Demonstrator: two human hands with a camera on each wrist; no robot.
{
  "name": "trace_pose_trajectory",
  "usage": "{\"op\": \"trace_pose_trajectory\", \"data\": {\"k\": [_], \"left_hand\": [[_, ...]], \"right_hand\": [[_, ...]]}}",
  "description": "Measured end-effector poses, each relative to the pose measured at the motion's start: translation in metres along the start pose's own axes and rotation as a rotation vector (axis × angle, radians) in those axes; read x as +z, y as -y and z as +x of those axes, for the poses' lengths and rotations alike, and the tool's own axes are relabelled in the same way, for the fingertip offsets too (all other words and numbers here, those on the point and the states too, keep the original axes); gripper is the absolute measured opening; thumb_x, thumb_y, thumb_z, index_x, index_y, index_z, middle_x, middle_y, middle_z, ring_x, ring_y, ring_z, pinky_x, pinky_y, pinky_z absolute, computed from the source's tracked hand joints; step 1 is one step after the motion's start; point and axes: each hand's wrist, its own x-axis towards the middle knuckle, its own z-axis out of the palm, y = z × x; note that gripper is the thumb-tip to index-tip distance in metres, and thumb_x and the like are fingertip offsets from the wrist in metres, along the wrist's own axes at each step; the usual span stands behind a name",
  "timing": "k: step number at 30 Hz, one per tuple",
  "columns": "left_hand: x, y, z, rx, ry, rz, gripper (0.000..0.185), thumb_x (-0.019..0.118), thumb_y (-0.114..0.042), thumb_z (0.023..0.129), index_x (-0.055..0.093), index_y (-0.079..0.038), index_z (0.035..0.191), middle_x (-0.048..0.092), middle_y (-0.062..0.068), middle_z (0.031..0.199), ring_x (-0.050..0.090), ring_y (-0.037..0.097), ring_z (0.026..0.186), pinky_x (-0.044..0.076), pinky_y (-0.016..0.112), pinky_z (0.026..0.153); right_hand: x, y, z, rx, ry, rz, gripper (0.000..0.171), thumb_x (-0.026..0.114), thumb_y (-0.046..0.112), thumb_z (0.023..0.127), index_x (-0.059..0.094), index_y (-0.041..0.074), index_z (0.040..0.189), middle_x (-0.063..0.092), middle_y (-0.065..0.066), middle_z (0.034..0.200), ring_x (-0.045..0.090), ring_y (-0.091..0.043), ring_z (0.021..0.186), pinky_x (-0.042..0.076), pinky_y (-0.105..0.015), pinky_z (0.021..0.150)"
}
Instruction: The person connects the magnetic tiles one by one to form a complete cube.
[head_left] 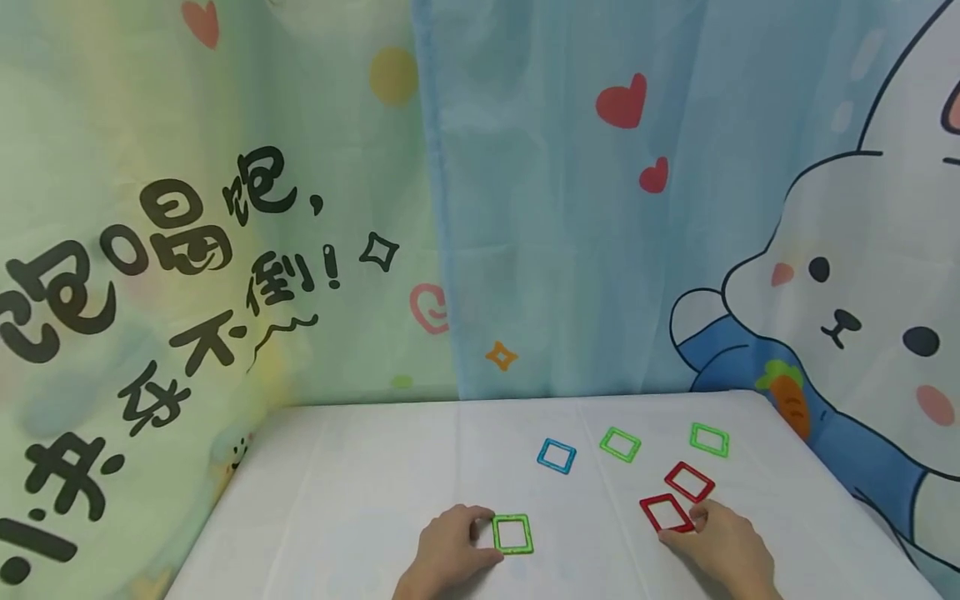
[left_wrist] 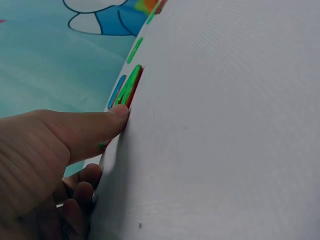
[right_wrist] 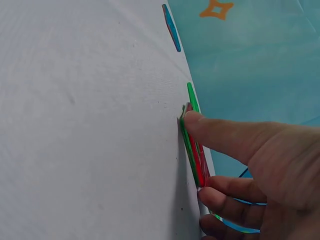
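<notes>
We judge the likeliest trouble to be at the right hand (head_left: 723, 546), because its red frame (head_left: 649, 515) lies right up against or just beside a second red frame (head_left: 697, 472); we cannot tell whether they touch. A sideways pull there could catch this neighbour and drag it across the worktop (head_left: 337, 500). At the left hand (head_left: 450, 546), the green frame (head_left: 530, 533) is gripped only along its left side, so we think an uneven pinch could let it swing or slip. Both frames are slim, which gives the fingers little to bear on. The blue frame (head_left: 572, 462) lies farther back, well apart from both hands, so we see less risk there.

As for pose, we see both hands extend from the near side. The left pinches the green frame with thumb at its near-left corner and forefinger at the far-left one, parted just enough to span that side. The right mirrors this, thumb and forefinger parted around the red frame's near-right side, its other fingers bent. Whether either frame is off the worktop, we cannot tell.
</notes>
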Motion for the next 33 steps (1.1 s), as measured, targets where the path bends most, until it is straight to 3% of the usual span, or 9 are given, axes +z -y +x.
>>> {"op": "trace_pose_trajectory", "data": {"k": [5, 12, 20, 26, 33], "left_hand": [[-0.003, 0.002, 0.001, 0.007, 0.003, 0.007, 0.052, 0.085, -0.041, 0.069, 0.07, -0.019, 0.114, 0.047, -0.013, 0.072, 0.042, 0.007, 0.061, 0.034, 0.026, 0.054], [-0.006, 0.004, 0.001, 0.026, -0.021, 0.01, 0.051, 0.085, -0.041, 0.069, 0.071, -0.018, 0.113, 0.047, -0.013, 0.069, 0.04, 0.006, 0.059, 0.032, 0.026, 0.052], [0.0, 0.005, -0.005, -0.002, -0.003, -0.005, 0.05, 0.085, -0.04, 0.07, 0.071, -0.018, 0.112, 0.047, -0.012, 0.07, 0.041, 0.007, 0.059, 0.033, 0.026, 0.052], [0.001, 0.005, -0.007, -0.011, -0.01, -0.003, 0.049, 0.085, -0.038, 0.069, 0.071, -0.018, 0.112, 0.046, -0.011, 0.07, 0.041, 0.008, 0.059, 0.033, 0.027, 0.053], [0.0, 0.003, -0.002, 0.01, -0.021, -0.018, 0.051, 0.085, -0.039, 0.07, 0.071, -0.017, 0.114, 0.047, -0.012, 0.071, 0.041, 0.007, 0.06, 0.033, 0.026, 0.053]], "right_hand": [[0.003, 0.005, 0.001, 0.03, -0.001, -0.008, 0.084, 0.087, 0.046, 0.066, 0.056, -0.016, 0.113, 0.061, -0.026, 0.091, 0.056, -0.034, 0.081, 0.048, -0.055, 0.076], [0.009, 0.011, 0.001, 0.046, -0.084, 0.076, 0.077, 0.088, 0.033, 0.068, 0.054, -0.016, 0.116, 0.061, -0.031, 0.1, 0.055, -0.039, 0.088, 0.046, -0.055, 0.081], [0.014, 0.014, -0.007, -0.011, -0.188, 0.211, 0.042, 0.08, 0.015, 0.078, 0.064, -0.011, 0.107, 0.068, -0.014, 0.083, 0.061, -0.029, 0.08, 0.045, -0.049, 0.074], [0.012, 0.02, -0.011, -0.023, -0.217, 0.293, 0.032, 0.074, 0.014, 0.083, 0.068, -0.008, 0.106, 0.069, -0.008, 0.08, 0.061, -0.031, 0.084, 0.041, -0.053, 0.077], [0.005, 0.027, -0.01, -0.156, -0.259, 0.257, 0.021, 0.071, 0.011, 0.085, 0.072, -0.003, 0.1, 0.071, -0.011, 0.083, 0.064, -0.03, 0.079, 0.044, -0.05, 0.072]]}}
